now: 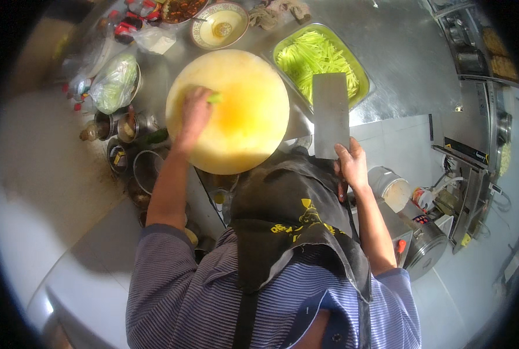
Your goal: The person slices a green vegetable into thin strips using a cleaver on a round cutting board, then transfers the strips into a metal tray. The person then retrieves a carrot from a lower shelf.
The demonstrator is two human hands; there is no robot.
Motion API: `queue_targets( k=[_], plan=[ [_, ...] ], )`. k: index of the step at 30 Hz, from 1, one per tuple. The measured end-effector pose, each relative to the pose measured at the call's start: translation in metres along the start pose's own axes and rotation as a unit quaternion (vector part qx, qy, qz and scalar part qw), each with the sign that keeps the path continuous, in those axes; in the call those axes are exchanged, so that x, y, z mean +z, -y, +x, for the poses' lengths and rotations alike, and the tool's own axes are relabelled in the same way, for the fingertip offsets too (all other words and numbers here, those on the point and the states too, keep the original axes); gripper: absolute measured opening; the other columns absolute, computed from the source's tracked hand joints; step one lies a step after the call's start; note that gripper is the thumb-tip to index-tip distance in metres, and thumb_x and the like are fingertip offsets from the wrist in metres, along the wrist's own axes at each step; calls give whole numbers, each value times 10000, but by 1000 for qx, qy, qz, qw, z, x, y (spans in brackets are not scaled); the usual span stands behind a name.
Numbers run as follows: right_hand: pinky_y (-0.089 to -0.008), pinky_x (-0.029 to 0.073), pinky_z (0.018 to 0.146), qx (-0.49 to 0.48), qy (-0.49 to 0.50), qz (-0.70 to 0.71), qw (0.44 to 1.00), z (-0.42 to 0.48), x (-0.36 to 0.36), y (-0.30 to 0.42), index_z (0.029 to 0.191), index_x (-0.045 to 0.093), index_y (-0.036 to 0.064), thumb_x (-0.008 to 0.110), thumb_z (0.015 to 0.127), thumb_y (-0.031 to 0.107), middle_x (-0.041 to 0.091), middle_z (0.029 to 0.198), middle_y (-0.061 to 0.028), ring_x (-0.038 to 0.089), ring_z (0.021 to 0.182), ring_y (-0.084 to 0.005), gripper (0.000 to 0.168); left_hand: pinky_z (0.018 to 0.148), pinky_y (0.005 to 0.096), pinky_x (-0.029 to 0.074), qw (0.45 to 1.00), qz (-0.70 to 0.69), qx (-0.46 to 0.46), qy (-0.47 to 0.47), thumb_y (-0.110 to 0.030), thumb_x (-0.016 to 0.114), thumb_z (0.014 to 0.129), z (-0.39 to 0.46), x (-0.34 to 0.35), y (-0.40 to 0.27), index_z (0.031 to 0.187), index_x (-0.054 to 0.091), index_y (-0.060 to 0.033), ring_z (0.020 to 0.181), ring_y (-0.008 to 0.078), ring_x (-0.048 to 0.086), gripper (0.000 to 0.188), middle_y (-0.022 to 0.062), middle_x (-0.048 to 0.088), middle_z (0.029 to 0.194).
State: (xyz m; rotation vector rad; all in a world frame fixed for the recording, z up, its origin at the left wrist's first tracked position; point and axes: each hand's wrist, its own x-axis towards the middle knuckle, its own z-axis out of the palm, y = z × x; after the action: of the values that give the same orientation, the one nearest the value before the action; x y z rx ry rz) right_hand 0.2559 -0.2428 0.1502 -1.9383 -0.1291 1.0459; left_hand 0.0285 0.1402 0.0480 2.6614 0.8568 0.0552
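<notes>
My left hand (197, 109) is over the left part of a round cutting board (250, 118), its fingers closed on a small piece of green vegetable (215, 97). My right hand (352, 162) grips the wooden handle of a broad cleaver (331, 113), held right of the board. The cleaver's blade points away from me and overlaps the near edge of a rectangular metal tray (362, 74). Thin green vegetable strips (314, 56) fill this tray. Reddish-orange stain marks the board's middle.
Behind the board stands a patterned bowl (198, 32) beside a dish of dark red food (183, 8). Plastic-wrapped green vegetables (116, 85), bottles and metal containers crowd the left. A stainless steel worktop (408, 56) extends right; a lidded metal pot (425, 253) stands low at the right.
</notes>
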Motion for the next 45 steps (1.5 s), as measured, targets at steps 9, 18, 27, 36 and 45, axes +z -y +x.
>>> queue_targets(
  k=[9, 18, 27, 36, 45],
  plan=[
    [-503, 531, 760, -284, 167, -327, 886, 28, 56, 5, 1136, 570, -13, 629, 941, 164, 693, 871, -225, 695, 839, -417, 270, 1032, 446, 446, 985, -110, 112, -68, -10, 698, 810, -90, 34, -89, 1108, 707, -57, 1203, 353, 541, 302, 129, 593, 1235],
    [-528, 575, 776, -285, 161, -463, 823, 31, 125, 5, 1170, 533, 48, 592, 940, 139, 693, 1016, -232, 712, 868, -422, 254, 960, 475, 487, 963, -199, 81, -164, -99, 744, 759, -113, 86, -86, 1079, 678, -20, 1095, 379, 581, 336, 167, 617, 1234],
    [-517, 597, 776, -269, 187, -545, 772, 26, 139, 1, 1209, 478, 18, 520, 951, 74, 671, 1086, -230, 727, 896, -429, 267, 983, 471, 488, 958, -223, 79, -162, -119, 784, 723, -114, 90, -85, 1103, 667, -1, 1119, 392, 580, 414, 175, 613, 1245],
    [-476, 613, 710, -234, 219, -563, 761, -21, 119, 42, 1152, 482, -7, 531, 934, 43, 663, 1014, -243, 734, 855, -408, 230, 915, 471, 500, 957, -232, 94, -144, -134, 795, 777, -111, 74, -84, 1126, 672, -15, 1070, 396, 587, 389, 160, 632, 1214],
    [-473, 613, 695, -252, 222, -578, 744, 1, 135, 30, 1158, 478, -8, 518, 948, 46, 657, 1006, -235, 736, 848, -405, 220, 888, 460, 499, 959, -238, 76, -132, -130, 753, 802, -112, 81, -82, 966, 655, -6, 988, 387, 577, 227, 148, 623, 1054]
  ],
)
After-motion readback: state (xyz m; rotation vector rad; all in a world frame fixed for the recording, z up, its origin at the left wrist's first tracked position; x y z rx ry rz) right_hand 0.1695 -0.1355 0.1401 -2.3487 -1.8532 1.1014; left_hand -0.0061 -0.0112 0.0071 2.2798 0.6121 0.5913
